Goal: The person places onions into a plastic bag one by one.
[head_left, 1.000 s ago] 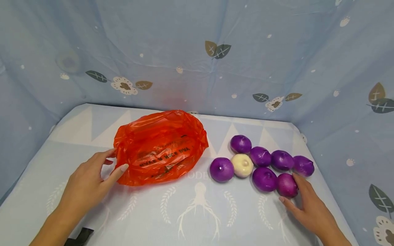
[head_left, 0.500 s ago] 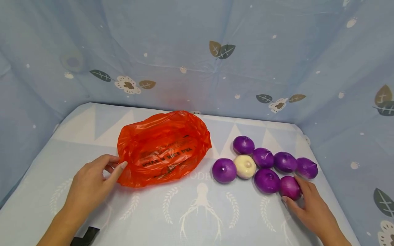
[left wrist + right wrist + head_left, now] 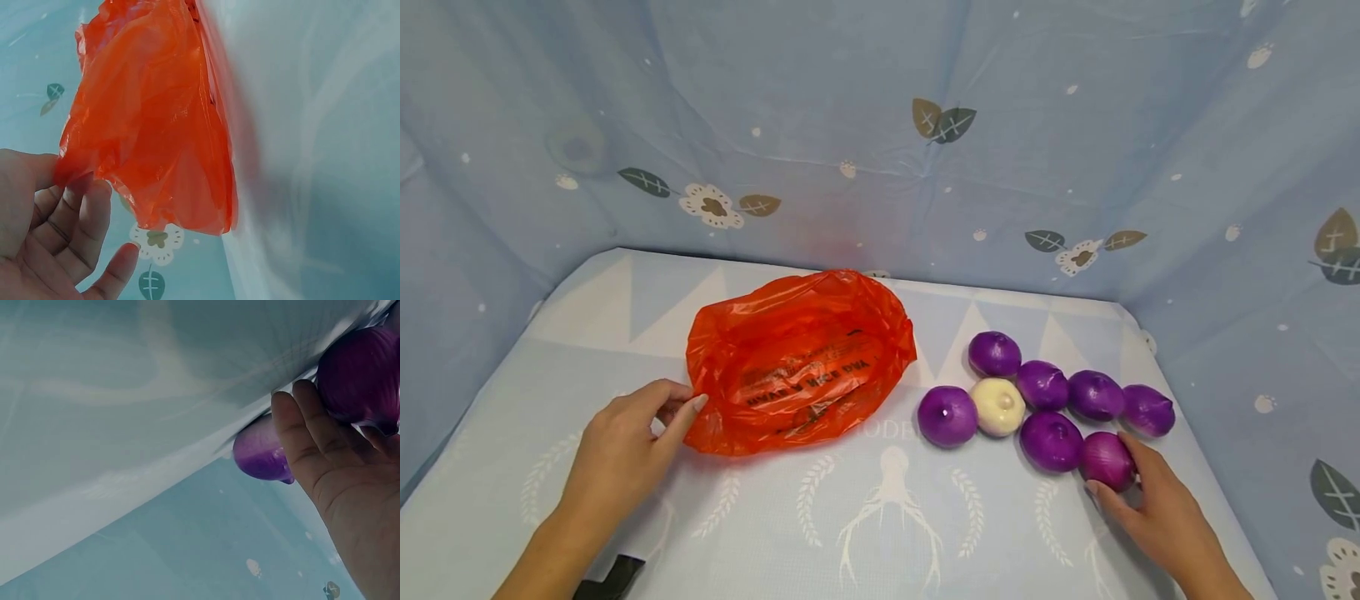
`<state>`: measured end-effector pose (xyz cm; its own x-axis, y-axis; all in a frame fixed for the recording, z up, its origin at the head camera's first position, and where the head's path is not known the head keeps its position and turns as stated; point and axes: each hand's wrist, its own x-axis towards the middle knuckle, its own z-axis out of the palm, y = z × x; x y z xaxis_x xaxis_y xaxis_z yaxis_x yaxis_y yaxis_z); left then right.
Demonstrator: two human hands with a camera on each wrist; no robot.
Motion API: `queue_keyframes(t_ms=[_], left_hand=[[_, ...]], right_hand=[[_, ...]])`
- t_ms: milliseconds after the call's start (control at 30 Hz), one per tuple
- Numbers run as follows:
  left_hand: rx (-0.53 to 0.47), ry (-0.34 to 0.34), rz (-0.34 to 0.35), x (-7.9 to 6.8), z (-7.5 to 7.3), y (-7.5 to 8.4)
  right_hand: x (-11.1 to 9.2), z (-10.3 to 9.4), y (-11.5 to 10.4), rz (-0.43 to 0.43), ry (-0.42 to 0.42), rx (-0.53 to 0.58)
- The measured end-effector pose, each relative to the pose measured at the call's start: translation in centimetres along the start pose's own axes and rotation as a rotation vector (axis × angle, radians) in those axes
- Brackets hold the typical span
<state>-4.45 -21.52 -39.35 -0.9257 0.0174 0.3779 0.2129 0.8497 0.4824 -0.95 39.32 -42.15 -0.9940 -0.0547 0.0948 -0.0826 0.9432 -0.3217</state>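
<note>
On the left of the head view, an orange-red plastic bag [image 3: 805, 358] lies with its mouth spread wide and black lettering showing inside. My left hand [image 3: 621, 446] pinches its rim at the left end, the thumb over the edge; the left wrist view shows the thin film [image 3: 156, 125] between thumb and finger. On the right, my right hand [image 3: 1165, 512] holds a streaky red onion [image 3: 1107, 461] between thumb and fingers, low at the tabletop. In the right wrist view the fingers lie along that dark onion [image 3: 359, 378]; its far part is out of frame.
Several glossy purple onions [image 3: 1051, 440] and one cream-coloured onion [image 3: 997, 407] sit close together beside the held one. A black object [image 3: 613, 577] lies at the front left. Patterned blue cloth [image 3: 850, 125] stands behind the white and pale-blue table [image 3: 760, 533].
The right thumb and fingers have settled more closely round the red onion. My left hand stays at the bag's rim. The whole head view has shifted slightly.
</note>
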Motion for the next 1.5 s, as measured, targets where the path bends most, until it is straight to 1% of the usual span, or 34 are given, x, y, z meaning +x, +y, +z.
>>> queue_keyframes(t_ms=[200, 300, 367, 500, 633, 767, 933, 1067, 1200, 1300, 1433, 1500], left_hand=[[0.004, 0.017, 0.038, 0.0, 0.0, 0.3], [-0.001, 0.023, 0.046, 0.0, 0.0, 0.4], [-0.01, 0.032, 0.051, -0.1, 0.0, 0.4], [-0.035, 0.043, 0.048, -0.2, 0.1, 0.5], [-0.047, 0.044, 0.053, -0.2, 0.2, 0.5], [-0.055, 0.022, 0.041, -0.1, 0.2, 0.6], [-0.065, -0.003, 0.004, -0.1, 0.0, 0.8], [-0.079, 0.016, 0.027, -0.4, 0.0, 0.7], [-0.08, 0.033, 0.061, -0.4, 0.0, 0.7], [-0.078, 0.033, 0.057, -0.4, 0.0, 0.8], [-0.078, 0.031, 0.047, -0.5, 0.0, 0.9], [-0.082, 0.036, 0.056, -0.6, 0.0, 0.9]], right_hand=[[-0.1, -0.1, 0.0, 0.028, -0.007, -0.014], [-0.2, -0.4, -0.1, 0.037, -0.005, -0.014], [-0.2, -0.6, -0.2, 0.027, 0.015, -0.013], [-0.1, -0.9, -0.5, -0.019, 0.071, -0.013], [-0.1, -1.1, -0.8, -0.02, 0.086, -0.012], [-0.1, -1.6, -1.1, -0.005, 0.085, -0.023], [0.3, -2.2, -1.6, -0.028, 0.095, -0.021], [0.8, -2.5, -2.5, -0.038, 0.096, -0.013], [1.0, -2.9, -3.6, -0.025, 0.063, -0.017], [1.4, -3.3, -4.6, -0.03, 0.038, -0.029], [2.0, -3.9, -6.0, -0.056, 0.036, -0.039], [2.3, -4.1, -6.7, -0.071, 0.035, -0.038]])
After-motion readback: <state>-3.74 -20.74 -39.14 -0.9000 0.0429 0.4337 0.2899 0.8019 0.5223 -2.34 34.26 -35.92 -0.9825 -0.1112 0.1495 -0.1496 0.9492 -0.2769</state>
